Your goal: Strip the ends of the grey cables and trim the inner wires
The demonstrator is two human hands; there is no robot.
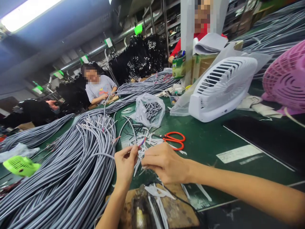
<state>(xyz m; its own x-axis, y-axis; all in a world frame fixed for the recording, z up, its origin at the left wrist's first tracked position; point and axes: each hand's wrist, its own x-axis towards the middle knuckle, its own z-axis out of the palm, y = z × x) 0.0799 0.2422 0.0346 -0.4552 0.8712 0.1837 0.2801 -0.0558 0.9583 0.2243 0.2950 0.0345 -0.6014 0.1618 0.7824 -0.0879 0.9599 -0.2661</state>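
My left hand (125,165) pinches the end of a grey cable (133,128) between thumb and fingertips. Thin coloured wires (143,141), blue and reddish, stick out past the fingertips. Close beside it, my right hand (164,162) is closed with its fingers pressed together; what it grips is hidden. White strips (150,143) lie scattered on the table behind both hands. Orange-handled scissors (165,137) rest just beyond my right hand. A clear plastic bag (139,108) of short grey tube pieces stands farther back.
A thick bundle of grey cables (78,165) covers the left side. Below my hands is a wooden board (178,206) with a worn metal piece (140,210). A white fan (221,86) and pink fan (283,76) stand right. Two people (101,86) sit across the table.
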